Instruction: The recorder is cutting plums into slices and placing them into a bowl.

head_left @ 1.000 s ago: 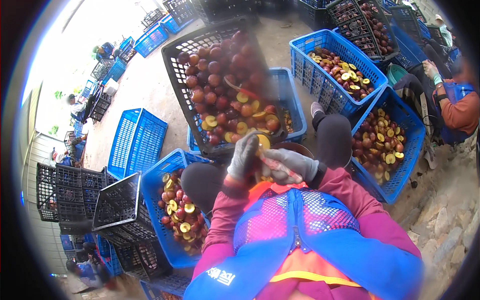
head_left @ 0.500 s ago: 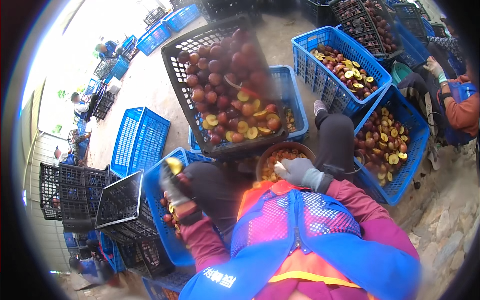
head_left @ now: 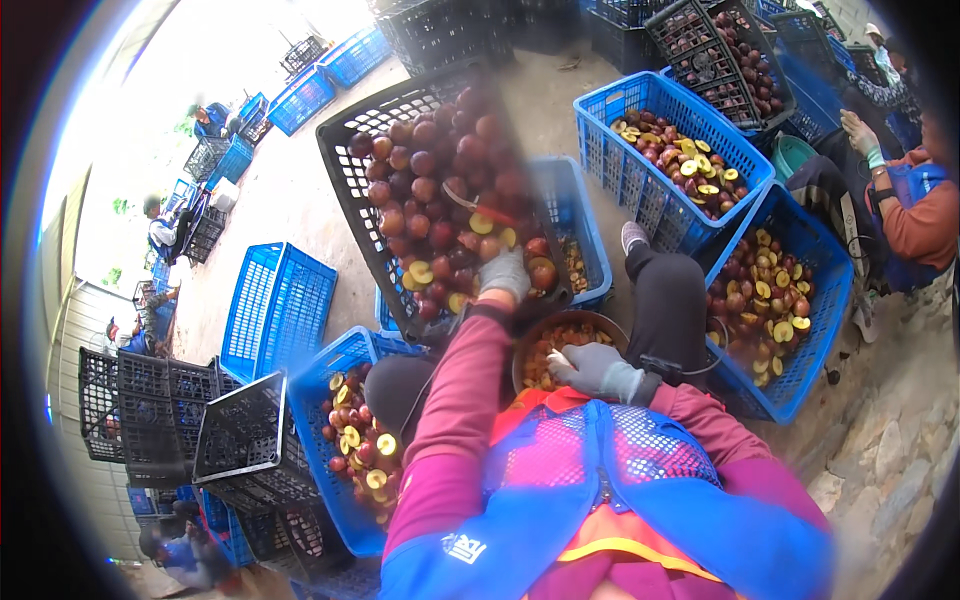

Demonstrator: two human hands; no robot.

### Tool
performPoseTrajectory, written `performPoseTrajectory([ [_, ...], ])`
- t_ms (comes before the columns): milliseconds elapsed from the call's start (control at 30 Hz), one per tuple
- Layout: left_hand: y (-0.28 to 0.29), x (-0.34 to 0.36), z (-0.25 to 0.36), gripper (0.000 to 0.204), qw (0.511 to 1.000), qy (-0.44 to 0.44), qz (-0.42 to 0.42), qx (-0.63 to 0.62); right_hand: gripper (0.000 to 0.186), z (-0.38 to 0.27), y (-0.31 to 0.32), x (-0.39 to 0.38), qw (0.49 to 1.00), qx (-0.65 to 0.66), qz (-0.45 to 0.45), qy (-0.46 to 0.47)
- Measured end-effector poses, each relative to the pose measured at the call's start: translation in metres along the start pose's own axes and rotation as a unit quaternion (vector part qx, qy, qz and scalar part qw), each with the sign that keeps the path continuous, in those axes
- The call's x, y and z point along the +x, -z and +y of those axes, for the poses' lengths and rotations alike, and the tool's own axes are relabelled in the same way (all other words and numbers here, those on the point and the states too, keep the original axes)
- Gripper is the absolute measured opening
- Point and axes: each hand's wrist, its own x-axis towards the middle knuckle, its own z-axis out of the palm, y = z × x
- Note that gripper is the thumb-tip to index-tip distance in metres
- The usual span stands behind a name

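Note:
A black crate [head_left: 345, 160] of whole dark-red plums [head_left: 425, 190] and yellow-faced halves stands tilted before me, on a blue crate [head_left: 590, 220]. My left hand [head_left: 506, 274], in a grey glove, reaches in among the plums at its near edge. Its fingertips are hidden, so its grip does not show. Over a round bowl [head_left: 622, 335] of orange-yellow fruit bits [head_left: 575, 333], my gloved right hand [head_left: 598, 370] is closed. Something small and pale shows at its fingertips, too little to name. A red-handled tool [head_left: 485, 205] lies on the plums.
Blue crates with halved plums stand to my left [head_left: 310, 400], my right [head_left: 838, 270] and far right [head_left: 665, 85]. An upright blue crate [head_left: 270, 310] and stacked black crates [head_left: 240, 430] are at left. A co-worker [head_left: 915, 200] sits at right.
My left hand has swung from above the left blue crate, where a yellow plum half was at its fingers, rightward into the black crate. My right hand stays over the bowl.

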Motion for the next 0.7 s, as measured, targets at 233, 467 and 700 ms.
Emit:
performPoseTrajectory([
  [233,-0.027,-0.022,-0.030,0.047,0.866,-0.105,0.102,-0.478,0.037,0.014,0.022,0.010,0.929,0.338,0.143,-0.038],
  [467,0.075,-0.189,0.021,0.064,0.606,-0.125,0.015,-0.786,0.036,-0.020,0.032,0.041,0.967,0.173,0.173,0.072],
  [700,0.047,-0.200,0.018,0.044,0.703,-0.214,0.239,-0.634,0.041,-0.053,0.030,0.030,0.988,0.026,0.148,0.043],
])
